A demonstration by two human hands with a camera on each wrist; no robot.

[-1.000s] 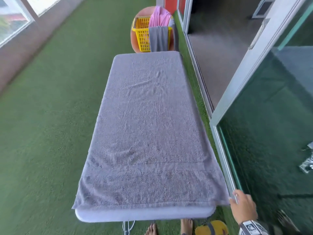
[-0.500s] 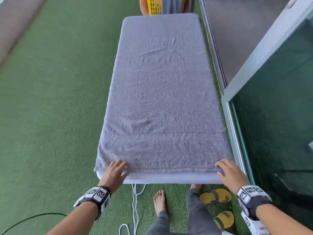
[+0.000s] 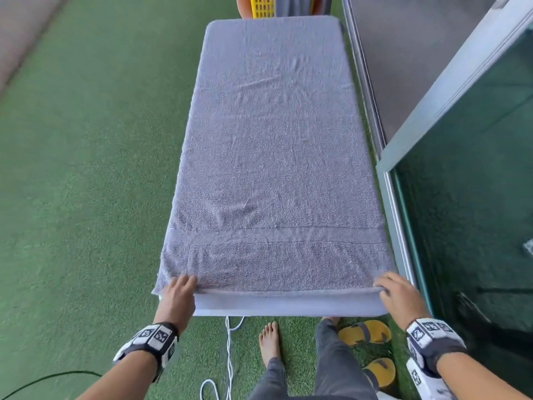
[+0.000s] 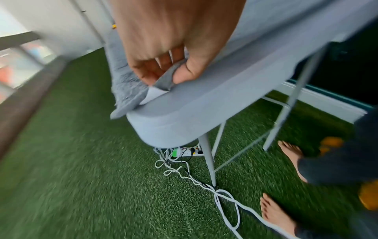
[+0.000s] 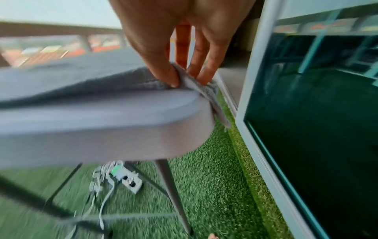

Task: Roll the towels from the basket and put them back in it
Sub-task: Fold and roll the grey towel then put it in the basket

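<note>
A grey towel (image 3: 274, 157) lies spread flat over the whole white folding table (image 3: 288, 306). My left hand (image 3: 184, 287) pinches the towel's near left corner (image 4: 165, 80) between thumb and fingers. My right hand (image 3: 388, 287) pinches the near right corner (image 5: 190, 80) the same way. The yellow basket (image 3: 264, 7) stands beyond the table's far end, mostly cut off by the top of the head view, with another grey towel (image 3: 291, 5) hanging over its rim.
A glass sliding door with a metal frame (image 3: 403, 226) runs close along the table's right side. Green artificial turf (image 3: 86, 168) covers the floor. A white cable (image 3: 229, 356) and a power strip (image 4: 188, 152) lie under the table by my bare feet, near yellow sandals (image 3: 364, 332).
Both hands came up to the table's near edge and took hold of the towel's near corners. The head view dropped toward the near edge, pushing the basket almost out of frame.
</note>
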